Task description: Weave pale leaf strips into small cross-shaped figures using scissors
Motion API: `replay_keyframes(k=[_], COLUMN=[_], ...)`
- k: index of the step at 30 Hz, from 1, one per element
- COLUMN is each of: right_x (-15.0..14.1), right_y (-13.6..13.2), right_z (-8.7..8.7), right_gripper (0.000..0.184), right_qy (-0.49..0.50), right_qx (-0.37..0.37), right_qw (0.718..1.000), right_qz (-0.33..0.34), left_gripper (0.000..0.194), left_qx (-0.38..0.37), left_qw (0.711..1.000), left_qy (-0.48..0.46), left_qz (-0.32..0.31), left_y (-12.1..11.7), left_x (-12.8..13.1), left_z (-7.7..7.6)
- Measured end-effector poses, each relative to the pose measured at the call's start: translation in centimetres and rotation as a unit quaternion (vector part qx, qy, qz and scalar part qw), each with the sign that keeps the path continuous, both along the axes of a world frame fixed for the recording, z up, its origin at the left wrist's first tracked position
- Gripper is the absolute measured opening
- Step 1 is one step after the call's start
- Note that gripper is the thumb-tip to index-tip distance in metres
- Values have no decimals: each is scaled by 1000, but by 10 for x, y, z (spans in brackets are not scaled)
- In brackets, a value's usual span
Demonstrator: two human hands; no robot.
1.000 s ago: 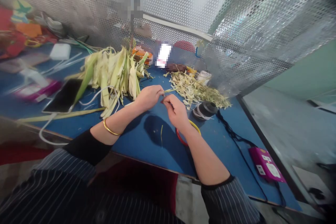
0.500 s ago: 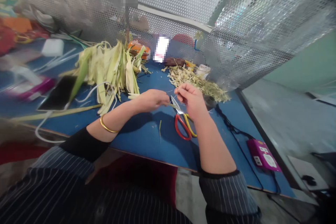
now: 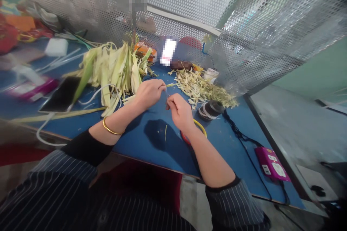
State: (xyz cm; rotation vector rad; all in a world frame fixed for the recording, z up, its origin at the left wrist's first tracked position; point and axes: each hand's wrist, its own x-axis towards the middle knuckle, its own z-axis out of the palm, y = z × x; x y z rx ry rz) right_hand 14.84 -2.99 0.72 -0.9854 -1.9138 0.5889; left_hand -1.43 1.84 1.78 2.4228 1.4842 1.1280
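Note:
My left hand (image 3: 151, 92) is closed in a pinch on a thin pale-green corn husk strip (image 3: 171, 85), whose end sticks out to the right. A fine white thread (image 3: 166, 94) runs down from there to my right hand (image 3: 179, 111), whose fingertips pinch it. Beneath my right wrist lie scissors (image 3: 201, 127) with one red and one yellow handle; their blades are hidden. A dark spool (image 3: 210, 110) wound with white thread stands to the right. One narrow green strip (image 3: 166, 136) lies on the blue table (image 3: 151, 151) in front of me.
Long corn husks (image 3: 114, 66) are heaped at the left, beside a dark phone (image 3: 61, 94) with a white cable. Husk scraps (image 3: 193, 83) lie at the back right. A purple power strip (image 3: 272, 164) with black cords sits at the right edge. A perforated screen (image 3: 184, 21) stands behind.
My left hand has moved slightly up and away with the strip. My right hand has shifted left and nearer to me, uncovering the spool and covering the scissor blades.

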Motion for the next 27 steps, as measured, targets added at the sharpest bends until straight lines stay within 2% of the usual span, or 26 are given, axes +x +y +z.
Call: replay_keyframes(k=[2,3,4,6,8,10,12,14,18,22,27], right_x=[-1,1,4,14,28,39,44,42,22,4,-8], right_y=[-3,-2,0,8,17,24,28,30,26,18,10], right_z=[3,4,6,9,13,15,14,10,-1,-6,-9], right_gripper=[16,17,16,15,18,21,23,23,16,15,16], right_qy=[-12,4,28,84,145,202,254,297,352,401,428], right_qx=[49,36,-5,-134,-246,-299,-319,-317,-291,-275,-282], right_qw=[998,999,999,987,957,930,908,893,880,869,857], right_qz=[-34,-36,-27,12,46,73,99,120,128,89,59], left_gripper=[23,23,23,22,22,22,23,24,24,21,23], left_qx=[-2,-6,-11,-28,-56,-92,-122,-137,-99,-18,21], left_qw=[996,990,983,968,956,947,941,945,975,994,999], left_qy=[86,129,166,209,196,136,62,-2,-74,-67,-18], left_qz=[-25,-47,-75,-138,-209,-277,-310,-296,-182,-83,-31], left_y=[0,-1,-1,-2,-5,-7,-10,-11,-10,-11,-13], left_x=[0,1,1,1,1,0,0,1,4,8,13], left_z=[-4,-5,-6,-6,-2,4,9,13,10,1,-6])
